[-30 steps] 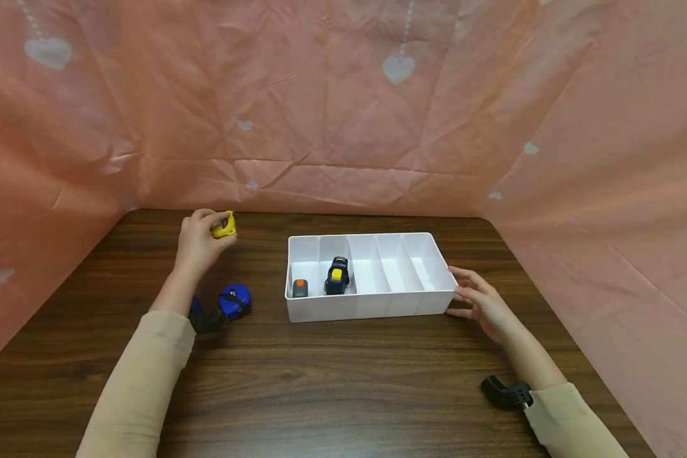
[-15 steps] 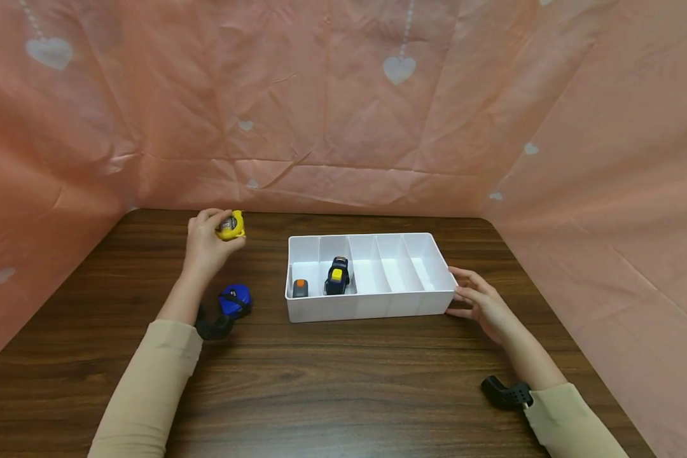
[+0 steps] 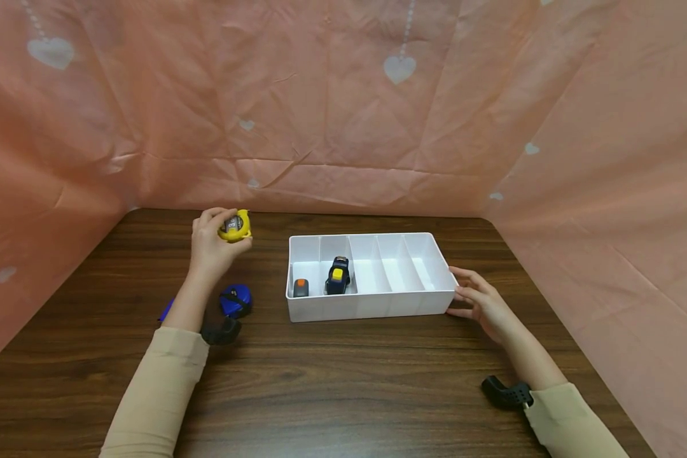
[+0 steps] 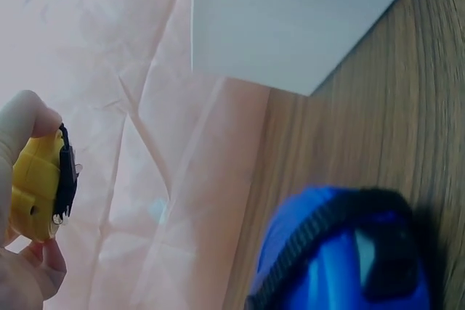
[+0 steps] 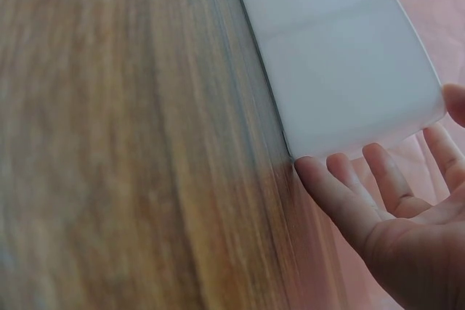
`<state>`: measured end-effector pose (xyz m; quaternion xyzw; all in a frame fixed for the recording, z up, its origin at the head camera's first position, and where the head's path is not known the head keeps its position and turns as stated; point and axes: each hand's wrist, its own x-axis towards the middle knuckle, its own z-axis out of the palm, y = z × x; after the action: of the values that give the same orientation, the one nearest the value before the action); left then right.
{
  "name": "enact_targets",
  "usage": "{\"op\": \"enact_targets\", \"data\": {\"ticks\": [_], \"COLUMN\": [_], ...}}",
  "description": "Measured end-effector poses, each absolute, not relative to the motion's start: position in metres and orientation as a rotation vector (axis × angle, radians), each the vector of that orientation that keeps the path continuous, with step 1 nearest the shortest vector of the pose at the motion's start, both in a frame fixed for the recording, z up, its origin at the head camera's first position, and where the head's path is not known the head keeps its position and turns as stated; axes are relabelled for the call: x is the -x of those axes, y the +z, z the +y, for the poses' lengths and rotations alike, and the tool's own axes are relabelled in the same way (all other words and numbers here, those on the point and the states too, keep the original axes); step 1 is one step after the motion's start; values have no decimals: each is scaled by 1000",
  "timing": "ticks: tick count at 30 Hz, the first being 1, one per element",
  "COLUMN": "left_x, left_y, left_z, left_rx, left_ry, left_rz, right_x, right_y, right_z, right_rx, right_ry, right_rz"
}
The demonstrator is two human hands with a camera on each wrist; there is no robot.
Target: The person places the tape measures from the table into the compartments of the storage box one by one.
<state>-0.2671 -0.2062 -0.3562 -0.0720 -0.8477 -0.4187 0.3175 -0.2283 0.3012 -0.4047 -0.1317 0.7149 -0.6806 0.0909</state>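
Observation:
My left hand (image 3: 208, 251) holds a yellow tape measure (image 3: 238, 230) above the far left of the table, pinched between thumb and fingers. Below it on the tabletop is a blue tape measure (image 3: 236, 296) with a black strap, large in the left wrist view. Centre right stands a white box (image 3: 372, 307) split into several compartments. A dark grey tape measure (image 3: 301, 289) with an orange button sits in its leftmost compartment, and a black one (image 3: 336, 283) with a yellow button in the second. My right hand (image 3: 486, 310) touches the box's right end with spread fingers.
Another blue object (image 3: 165, 310) shows behind my left forearm, mostly hidden by it. Pink cloth (image 3: 332, 127) with white hearts hangs behind and beside the wooden table (image 3: 343, 388). Each wrist carries a black camera band.
My left hand has moved a little to the right with the yellow tape measure, whose face has turned more into view. The right hand and the box stay where they were.

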Motion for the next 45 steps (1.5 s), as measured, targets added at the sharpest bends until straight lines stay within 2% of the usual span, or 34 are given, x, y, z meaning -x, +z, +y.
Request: {"op": "enact_targets", "data": {"ticks": [45], "left_x": [246], "left_y": [-344], "left_z": [-166], "left_rx": [294], "left_ry": [-1241], "left_rz": [-2186], "right_x": [227], "right_y": [-402], "right_z": [298], "right_rx": [398], "right_ry": [-2020], "right_rz": [2115]}}
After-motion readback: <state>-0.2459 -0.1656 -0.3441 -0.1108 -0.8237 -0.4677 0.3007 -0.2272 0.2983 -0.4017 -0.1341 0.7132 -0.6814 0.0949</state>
